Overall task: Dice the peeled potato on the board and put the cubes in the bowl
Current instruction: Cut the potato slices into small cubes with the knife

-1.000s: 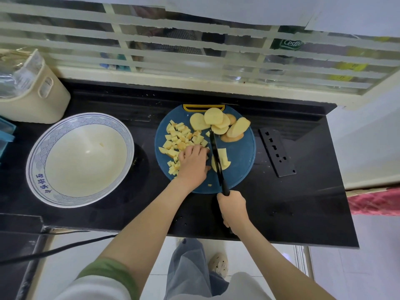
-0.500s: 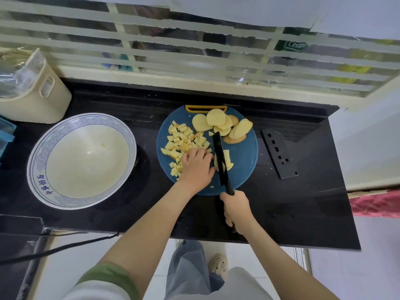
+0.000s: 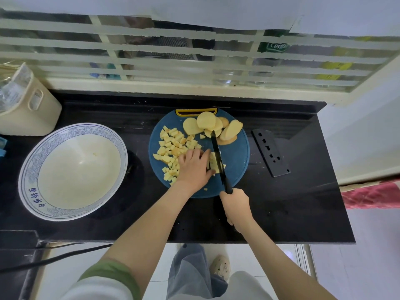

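Bowl (image 3: 28, 169), left of centre: white inside, blue-patterned rim. The only thing I see in it is one tiny pale fleck (image 3: 94, 154).

The potato is all on the round blue board (image 3: 236, 152), mid-frame. Cube pile (image 3: 173, 146) covers the board's left half. Uncut slices (image 3: 207, 124) overlap along its top edge, beside the yellow handle slot (image 3: 195, 111).

Cream bin (image 3: 41, 113), upper left, has clear plastic wrap (image 3: 13, 89) sticking out the top. It's cut off by the frame edge and I can't read the contents.

Hands are apart, one on each side of the knife (image 3: 216, 152). Right hand (image 3: 236, 204) is wrapped round the black handle at the board's lower edge, and the blade runs up-frame toward the slices. Left hand (image 3: 193, 167) sits on the cut slice (image 3: 214, 163), fingertips and thumb bracketing it just left of the blade.

Hidden or unclear:
- The left hand covers most of that slice and the lower right of the cube pile, so I can't count the strips.
- The handle is buried in the right fist.
- I can't tell whether the blade touches the board.
- A blue object (image 3: 2, 146) at the far left edge is cropped and I can't identify it.

A black perforated plate (image 3: 270, 152) lies on the counter (image 3: 292, 202), right of the board and apart from it.
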